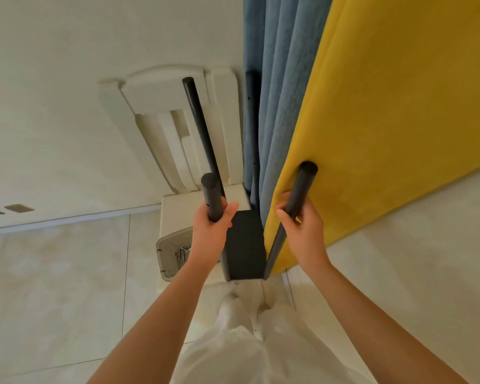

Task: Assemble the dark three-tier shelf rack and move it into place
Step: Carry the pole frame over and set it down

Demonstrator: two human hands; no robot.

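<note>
I look straight down on the dark shelf rack (244, 245), which stands upright with one dark board visible between its black round posts. My left hand (212, 225) grips the near left post (211, 195) just below its top. My right hand (301, 225) grips the near right post (299, 189) the same way. Two far posts rise behind, one (200, 126) in front of a white chair, the other (252, 128) against the blue curtain. Lower boards are hidden beneath the visible one.
A white chair (161, 120) stands just behind the rack, a grey tray with screws (175, 253) at its seat edge. A blue curtain (277, 92) and a yellow one (399, 106) hang at the right. Pale tiled floor (53, 286) spreads at the left; my white trousers (247, 350) are below.
</note>
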